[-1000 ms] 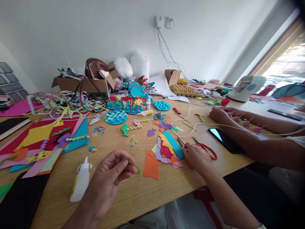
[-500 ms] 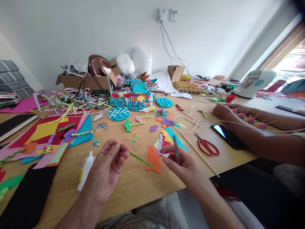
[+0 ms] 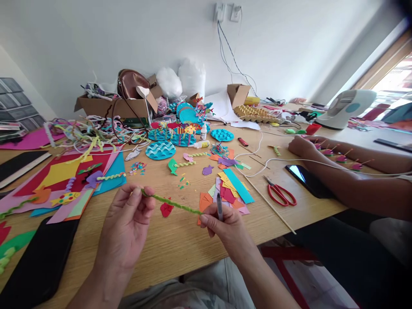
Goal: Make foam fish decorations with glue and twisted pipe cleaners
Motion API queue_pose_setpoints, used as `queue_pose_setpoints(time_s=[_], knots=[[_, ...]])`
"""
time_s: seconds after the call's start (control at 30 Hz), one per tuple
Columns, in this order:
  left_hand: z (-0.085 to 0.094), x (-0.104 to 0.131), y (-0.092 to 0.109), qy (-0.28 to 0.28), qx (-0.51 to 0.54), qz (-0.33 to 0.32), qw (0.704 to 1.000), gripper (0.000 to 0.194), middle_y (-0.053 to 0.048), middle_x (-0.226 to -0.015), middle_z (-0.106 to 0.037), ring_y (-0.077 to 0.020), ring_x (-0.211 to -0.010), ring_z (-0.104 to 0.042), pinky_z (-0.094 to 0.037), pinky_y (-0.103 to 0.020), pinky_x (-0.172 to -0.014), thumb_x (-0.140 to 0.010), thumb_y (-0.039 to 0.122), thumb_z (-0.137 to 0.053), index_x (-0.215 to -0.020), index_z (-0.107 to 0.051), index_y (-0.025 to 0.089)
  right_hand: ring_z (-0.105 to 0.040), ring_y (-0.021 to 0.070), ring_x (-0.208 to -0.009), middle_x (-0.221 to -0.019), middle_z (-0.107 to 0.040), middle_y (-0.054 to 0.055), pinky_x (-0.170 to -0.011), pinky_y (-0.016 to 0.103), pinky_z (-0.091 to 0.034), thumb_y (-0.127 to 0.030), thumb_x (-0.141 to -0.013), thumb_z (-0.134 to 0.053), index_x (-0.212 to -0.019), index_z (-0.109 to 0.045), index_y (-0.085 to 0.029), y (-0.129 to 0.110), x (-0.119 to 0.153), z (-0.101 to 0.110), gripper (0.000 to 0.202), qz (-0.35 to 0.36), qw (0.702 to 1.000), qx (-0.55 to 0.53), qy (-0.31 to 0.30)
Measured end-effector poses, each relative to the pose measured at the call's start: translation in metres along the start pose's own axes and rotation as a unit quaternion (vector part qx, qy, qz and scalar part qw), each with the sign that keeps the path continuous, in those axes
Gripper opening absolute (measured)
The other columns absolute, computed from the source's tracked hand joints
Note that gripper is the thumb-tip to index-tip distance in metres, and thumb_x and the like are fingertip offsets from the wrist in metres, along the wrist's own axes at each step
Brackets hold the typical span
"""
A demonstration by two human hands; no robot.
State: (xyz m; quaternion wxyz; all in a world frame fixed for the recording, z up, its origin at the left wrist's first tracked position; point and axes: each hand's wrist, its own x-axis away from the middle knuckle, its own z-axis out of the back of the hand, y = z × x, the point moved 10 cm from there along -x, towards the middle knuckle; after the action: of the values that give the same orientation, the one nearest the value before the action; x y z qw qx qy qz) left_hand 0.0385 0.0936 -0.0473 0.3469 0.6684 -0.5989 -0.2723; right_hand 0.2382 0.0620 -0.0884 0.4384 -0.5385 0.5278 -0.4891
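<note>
A twisted green pipe cleaner [image 3: 175, 204] stretches between my two hands above the wooden table. My left hand [image 3: 128, 214] pinches its left end between thumb and fingers. The right end is pinched by my right hand [image 3: 223, 221], which also carries a grey pen [image 3: 219, 206] standing up between its fingers. Behind the pipe cleaner, a red paper fish [image 3: 166, 208] lies on the table. Cut paper pieces [image 3: 227, 193] in several colours are piled just beyond my right hand. A purple paper fish [image 3: 207, 170] lies farther back.
Red-handled scissors [image 3: 281, 195], a wooden stick [image 3: 270, 204] and a black phone [image 3: 307, 182] lie to the right. Another person's arms [image 3: 334, 171] rest at the right. Coloured sheets [image 3: 61, 176] and a black case [image 3: 41, 262] are at the left.
My right hand has closed on the free end of the pipe cleaner. My left hand has moved left, and the red fish now shows. The white glue bottle is no longer visible.
</note>
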Motion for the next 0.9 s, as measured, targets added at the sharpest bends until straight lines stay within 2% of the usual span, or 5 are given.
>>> queue_pose_setpoints(time_s=[0.27, 0.43, 0.6, 0.77, 0.9], knots=[[-0.008, 0.008, 0.015, -0.020, -0.067, -0.070, 0.995, 0.014, 0.004, -0.070, -0.065, -0.0061, -0.047, -0.052, -0.039, -0.014, -0.041, -0.072, 0.023, -0.070, -0.077, -0.057, 0.023, -0.049, 0.0098, -0.044, -0.053, -0.058, -0.001, -0.044, 0.022, -0.037, -0.035, -0.081, -0.054, -0.061, -0.059, -0.019, -0.009, 0.011, -0.001, 0.027, 0.096, 0.975, 0.197, 0.047], [-0.006, 0.005, 0.015, -0.010, -0.042, -0.071, 0.997, 0.013, 0.004, -0.065, -0.063, -0.0050, -0.047, -0.049, -0.038, -0.014, -0.042, -0.070, 0.025, -0.071, -0.075, -0.059, 0.021, -0.050, 0.0105, -0.046, -0.052, -0.054, -0.001, -0.045, 0.021, -0.036, -0.037, -0.087, -0.045, -0.061, -0.055, -0.019, -0.003, 0.012, -0.015, 0.033, 0.099, 0.948, 0.302, -0.025], [-0.014, 0.007, -0.001, -0.054, -0.089, -0.015, 0.995, 0.014, 0.002, -0.067, -0.066, -0.0072, -0.051, -0.056, -0.042, -0.014, -0.045, -0.068, 0.022, -0.073, -0.075, -0.062, 0.019, -0.056, 0.0146, -0.058, -0.068, -0.061, 0.001, -0.050, 0.023, -0.040, -0.038, -0.091, -0.039, -0.092, -0.060, -0.022, -0.056, 0.025, -0.012, 0.027, 0.210, 0.904, 0.372, -0.012], [-0.027, 0.014, -0.019, -0.127, -0.136, 0.017, 0.982, 0.011, -0.001, -0.070, -0.067, -0.0092, -0.054, -0.059, -0.043, -0.016, -0.046, -0.073, 0.024, -0.068, -0.081, -0.065, 0.017, -0.058, 0.0144, -0.064, -0.076, -0.063, 0.002, -0.055, 0.023, -0.040, -0.026, -0.093, -0.039, -0.095, -0.062, -0.023, -0.094, 0.033, -0.047, 0.023, 0.269, 0.837, 0.469, -0.087], [-0.027, 0.012, -0.020, -0.123, -0.150, 0.014, 0.981, 0.013, 0.001, -0.067, -0.068, -0.0073, -0.053, -0.057, -0.037, -0.012, -0.043, -0.070, 0.021, -0.070, -0.083, -0.067, 0.019, -0.055, 0.0139, -0.059, -0.067, -0.061, 0.001, -0.051, 0.023, -0.034, -0.021, -0.091, -0.043, -0.084, -0.058, -0.018, -0.103, 0.027, -0.061, 0.017, 0.300, 0.795, 0.521, -0.075]])
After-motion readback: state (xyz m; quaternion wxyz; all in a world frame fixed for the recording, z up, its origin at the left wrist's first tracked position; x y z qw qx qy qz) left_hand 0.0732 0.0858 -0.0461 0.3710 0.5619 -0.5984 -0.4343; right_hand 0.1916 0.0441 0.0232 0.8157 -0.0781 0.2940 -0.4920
